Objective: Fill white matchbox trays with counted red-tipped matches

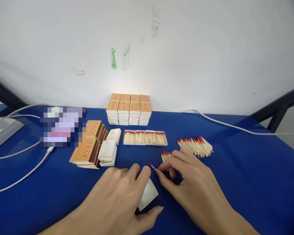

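Blue cloth is covering the table (245, 176), the left hand (120, 195) gripping a white card tray (148, 195), the right hand (192, 187) pinching a slim red-tipped match (152, 166).

The table cover (235, 176) was plain blue. The stacked matchboxes (128, 109) bore orange-yellow tops with red print. The held tray (148, 194) was white. The held match (152, 166) and loose matches (196, 146) — pale sticks, red heads.
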### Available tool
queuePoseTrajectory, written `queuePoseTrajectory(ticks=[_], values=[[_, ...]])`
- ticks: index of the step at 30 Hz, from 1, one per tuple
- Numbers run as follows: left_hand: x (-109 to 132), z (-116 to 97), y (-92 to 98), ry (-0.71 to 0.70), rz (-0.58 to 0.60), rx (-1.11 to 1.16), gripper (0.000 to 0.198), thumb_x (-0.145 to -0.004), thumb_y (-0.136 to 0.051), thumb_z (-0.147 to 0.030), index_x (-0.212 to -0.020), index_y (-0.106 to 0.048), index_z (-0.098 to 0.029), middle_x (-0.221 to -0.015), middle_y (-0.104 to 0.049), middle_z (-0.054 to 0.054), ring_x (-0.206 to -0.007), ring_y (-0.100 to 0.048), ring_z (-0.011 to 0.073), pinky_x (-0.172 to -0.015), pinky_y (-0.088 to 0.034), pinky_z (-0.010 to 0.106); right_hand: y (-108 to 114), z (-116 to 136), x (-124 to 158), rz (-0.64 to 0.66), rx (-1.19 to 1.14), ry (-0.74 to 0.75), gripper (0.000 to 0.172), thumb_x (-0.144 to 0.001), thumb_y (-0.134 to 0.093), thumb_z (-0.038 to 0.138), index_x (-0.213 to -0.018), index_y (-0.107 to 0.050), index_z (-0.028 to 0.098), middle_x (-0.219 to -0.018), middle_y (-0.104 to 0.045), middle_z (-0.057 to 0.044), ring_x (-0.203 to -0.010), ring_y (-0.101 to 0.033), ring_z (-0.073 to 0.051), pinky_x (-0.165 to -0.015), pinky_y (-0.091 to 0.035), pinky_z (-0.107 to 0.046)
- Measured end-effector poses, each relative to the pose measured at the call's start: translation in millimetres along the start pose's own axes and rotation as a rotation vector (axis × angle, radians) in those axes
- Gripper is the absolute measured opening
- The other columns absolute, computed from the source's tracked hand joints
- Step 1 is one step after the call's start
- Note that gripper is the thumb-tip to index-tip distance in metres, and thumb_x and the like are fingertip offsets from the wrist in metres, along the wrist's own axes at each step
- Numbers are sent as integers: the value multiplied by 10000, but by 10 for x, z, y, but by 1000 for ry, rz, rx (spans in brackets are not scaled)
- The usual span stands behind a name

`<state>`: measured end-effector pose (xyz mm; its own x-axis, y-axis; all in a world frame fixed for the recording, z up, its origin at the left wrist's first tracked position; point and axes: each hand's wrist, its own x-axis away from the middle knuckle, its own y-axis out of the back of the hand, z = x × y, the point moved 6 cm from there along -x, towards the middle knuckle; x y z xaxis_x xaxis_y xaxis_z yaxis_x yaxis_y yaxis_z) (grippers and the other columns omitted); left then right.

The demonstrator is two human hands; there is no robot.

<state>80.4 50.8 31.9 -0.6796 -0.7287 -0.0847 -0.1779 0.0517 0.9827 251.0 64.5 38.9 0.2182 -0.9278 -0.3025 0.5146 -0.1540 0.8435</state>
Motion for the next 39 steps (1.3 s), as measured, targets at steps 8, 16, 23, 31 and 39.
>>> queuePoseTrajectory(ticks=[8, 16, 23, 31, 39], values=[[-8, 8, -7, -1, 28, -6, 277, -967, -782, -441, -1055, -600, -252, -888, -655, 4, -665, -717, 306, -517, -458, 438, 134, -137, -50, -65, -60, -161, 175, -958, -782, 281, -785, -759, 289, -740, -678, 14, -751, -694, -214, -666, -525, -354], [15, 8, -26, 6, 30, 2, 271, -963, -771, -413, -1037, -556, -265, -920, -664, 7, -695, -722, 295, -542, -428, 421, 16, -59, 31, -13, 77, -81, 219, -987, -750, 269, -772, -710, 273, -755, -649, -4, -778, -659, -238, -601, -457, -357], [34, 19, -46, -3, -17, 40, 314, -964, -778, -414, -1096, -529, -276, -933, -653, -8, -700, -706, 285, -556, -372, 413, -24, -1, 43, 113, -71, -44, 231, -934, -797, 134, -758, -739, 272, -719, -653, 22, -767, -629, -201, -617, -458, -336], [38, 37, -58, -2, -45, 42, 301, -965, -775, -415, -1109, -552, -274, -920, -641, -12, -694, -693, 288, -558, -358, 424, 1, -52, 38, 185, -142, -109, 289, -866, -778, 73, -660, -726, 269, -618, -628, 42, -684, -620, -171, -603, -457, -310], [7, 19, -34, -10, -38, -7, 295, -948, -797, -445, -1060, -601, -256, -864, -630, -12, -635, -686, 288, -519, -377, 423, 263, -289, -51, -61, -198, -383, 199, -850, -808, 398, -674, -815, 305, -608, -683, 35, -517, -575, -153, -537, -401, -332]])
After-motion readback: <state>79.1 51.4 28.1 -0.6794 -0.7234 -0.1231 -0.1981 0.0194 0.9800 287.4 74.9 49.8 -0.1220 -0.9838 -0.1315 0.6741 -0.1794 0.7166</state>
